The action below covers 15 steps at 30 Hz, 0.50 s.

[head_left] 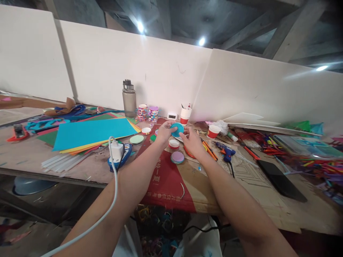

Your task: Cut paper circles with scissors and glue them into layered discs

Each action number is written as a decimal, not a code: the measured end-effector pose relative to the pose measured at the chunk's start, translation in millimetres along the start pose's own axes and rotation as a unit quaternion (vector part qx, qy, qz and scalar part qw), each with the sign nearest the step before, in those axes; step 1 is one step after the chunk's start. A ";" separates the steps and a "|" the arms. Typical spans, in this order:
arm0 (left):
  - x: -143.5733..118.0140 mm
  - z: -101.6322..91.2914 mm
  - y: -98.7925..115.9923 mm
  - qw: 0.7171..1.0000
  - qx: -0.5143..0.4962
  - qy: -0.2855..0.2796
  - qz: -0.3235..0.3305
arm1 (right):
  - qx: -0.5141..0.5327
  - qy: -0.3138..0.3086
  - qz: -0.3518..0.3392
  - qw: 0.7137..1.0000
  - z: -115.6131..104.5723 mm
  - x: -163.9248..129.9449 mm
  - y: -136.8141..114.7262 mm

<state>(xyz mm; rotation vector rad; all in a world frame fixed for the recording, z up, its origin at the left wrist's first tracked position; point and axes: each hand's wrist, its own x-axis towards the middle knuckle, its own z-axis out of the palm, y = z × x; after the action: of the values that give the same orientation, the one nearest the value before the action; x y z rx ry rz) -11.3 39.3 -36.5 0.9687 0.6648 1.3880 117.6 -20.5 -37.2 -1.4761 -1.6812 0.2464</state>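
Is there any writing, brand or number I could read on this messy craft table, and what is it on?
Red sheet on the table, under the arms: a column of white printed characters, too blurred and small to read.
Small white digital clock by the wall: its display is too small to read.
Grey water bottle: no label that can be made out.
Blue paper disc held between the left hand and right hand: no writing visible.

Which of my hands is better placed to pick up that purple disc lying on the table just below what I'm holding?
Probably the right hand. Both hands hold the teal disc, but the purple disc lies just beside the right wrist, while the left hand sits farther up and to the left.
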 end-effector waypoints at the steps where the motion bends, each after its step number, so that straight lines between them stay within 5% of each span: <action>1: -1.5 1.3 -1.1 1.000 0.006 -0.020 0.003 | 0.007 0.005 0.003 1.000 -0.1 0.5 1.0; 8: -5.7 6.9 -10.8 0.996 0.028 -0.080 0.011 | 0.022 0.038 0.068 0.997 -3.0 8.9 13.2; 15: -5.6 4.3 -17.5 0.982 0.165 -0.074 0.063 | 0.057 0.052 0.067 0.995 0.6 9.9 18.0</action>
<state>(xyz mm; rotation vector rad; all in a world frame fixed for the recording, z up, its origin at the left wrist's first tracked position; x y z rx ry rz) 0.5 34.4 -50.4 1.3837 0.7443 1.3220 130.8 -6.5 -44.5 -1.4929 -1.4641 0.3269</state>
